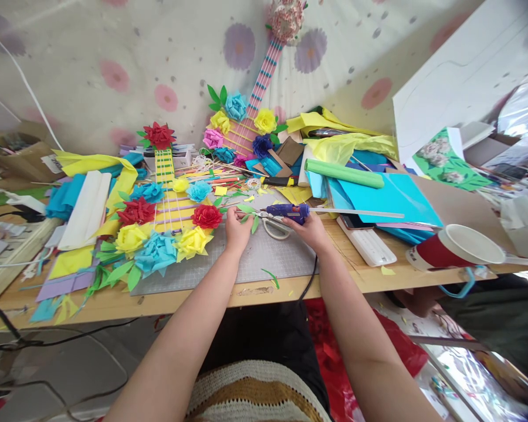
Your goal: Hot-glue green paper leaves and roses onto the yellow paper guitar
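Observation:
My right hand (313, 232) is closed around a blue hot glue gun (286, 211), with a long pale glue stick (356, 212) jutting from its back. The gun's nozzle points left, toward my left hand (238, 230), which pinches green paper leaves (246, 208). Below the gun lies a pair of scissors (276, 228) with pale handles, on the grey cutting mat (264, 264). To the left, a yellow paper guitar (165, 199) is covered in paper flowers; a red paper flower (206, 216) sits closest to my left hand.
A pink flowered guitar (246, 126) leans at the back wall. Blue sheets (378, 196), a green paper roll (345, 173), a white power bank (369, 243) and a red-and-white paper cup (457, 247) lie to the right. A black cord (310, 281) hangs over the table's front edge. Another person's arm shows at lower right.

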